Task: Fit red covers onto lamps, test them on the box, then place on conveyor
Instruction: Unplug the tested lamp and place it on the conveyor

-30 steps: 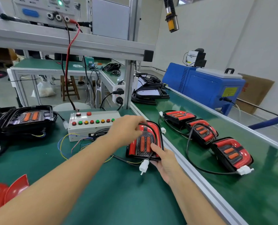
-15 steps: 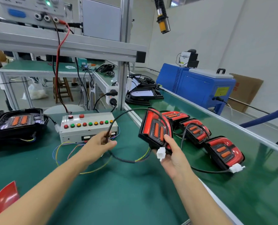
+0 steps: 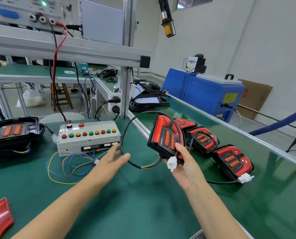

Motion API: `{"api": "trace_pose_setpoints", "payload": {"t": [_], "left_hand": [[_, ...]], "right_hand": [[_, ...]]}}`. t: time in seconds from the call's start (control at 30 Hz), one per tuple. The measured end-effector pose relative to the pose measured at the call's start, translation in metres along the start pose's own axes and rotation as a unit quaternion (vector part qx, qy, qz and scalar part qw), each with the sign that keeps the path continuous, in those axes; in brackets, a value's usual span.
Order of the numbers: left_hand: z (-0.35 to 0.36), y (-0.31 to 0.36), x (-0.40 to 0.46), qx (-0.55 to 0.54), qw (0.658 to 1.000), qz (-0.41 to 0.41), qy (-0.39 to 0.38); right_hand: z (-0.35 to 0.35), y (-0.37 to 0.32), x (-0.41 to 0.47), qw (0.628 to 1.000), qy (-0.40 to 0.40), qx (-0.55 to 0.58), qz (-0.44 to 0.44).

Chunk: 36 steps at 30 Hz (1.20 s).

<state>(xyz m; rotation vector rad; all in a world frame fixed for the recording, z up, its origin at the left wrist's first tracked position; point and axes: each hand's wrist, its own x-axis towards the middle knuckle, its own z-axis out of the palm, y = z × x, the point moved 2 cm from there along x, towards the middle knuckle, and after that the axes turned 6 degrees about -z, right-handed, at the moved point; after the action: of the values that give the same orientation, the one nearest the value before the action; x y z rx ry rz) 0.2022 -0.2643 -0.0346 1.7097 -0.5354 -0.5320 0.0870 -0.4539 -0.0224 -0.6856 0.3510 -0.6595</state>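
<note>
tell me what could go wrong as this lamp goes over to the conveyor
The held lamp trails a long black cable looping past the left hand; it might snag the test box or its loose coloured wires. Three lamps on the conveyor sit close together, so setting this one down could bump the nearest lamp. The right hand grips only the lower edge, so it may tip.

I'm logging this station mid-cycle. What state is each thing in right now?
Held lamp: red cover on, lifted off the bench, tilted.
Right hand: grips the lamp's lower edge.
Left hand: open, fingers by the black cable.
White connector: unplugged, hanging.
Test box: nothing from the held lamp plugged in.
Conveyor lamps: three lying flat, covers on.
</note>
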Motion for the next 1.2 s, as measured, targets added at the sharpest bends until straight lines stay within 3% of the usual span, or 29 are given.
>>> {"api": "trace_pose_setpoints", "payload": {"t": [0.1,0.23,0.37,0.73,0.97,1.2], "left_hand": [[0.025,0.005,0.01,-0.151,0.986,-0.063,-0.013],[0.055,0.019,0.019,-0.199,0.976,-0.088,-0.015],[0.086,0.038,0.029,-0.259,0.958,-0.083,-0.091],[0.167,0.083,0.081,-0.15,0.982,-0.076,-0.088],[0.2,0.097,0.095,-0.175,0.972,-0.086,-0.135],[0.218,0.094,0.097,-0.091,0.98,-0.072,-0.159]], "right_hand": [[0.002,0.005,-0.004,0.999,0.007,-0.043,0.001],[-0.001,0.002,-0.003,0.994,0.036,-0.093,-0.035],[-0.011,-0.009,0.0,0.987,0.042,-0.14,-0.06],[-0.032,-0.066,0.042,0.961,0.152,-0.182,-0.143],[-0.052,-0.097,0.083,0.93,0.252,-0.224,-0.146],[-0.059,-0.108,0.101,0.912,0.296,-0.246,-0.14]]}}
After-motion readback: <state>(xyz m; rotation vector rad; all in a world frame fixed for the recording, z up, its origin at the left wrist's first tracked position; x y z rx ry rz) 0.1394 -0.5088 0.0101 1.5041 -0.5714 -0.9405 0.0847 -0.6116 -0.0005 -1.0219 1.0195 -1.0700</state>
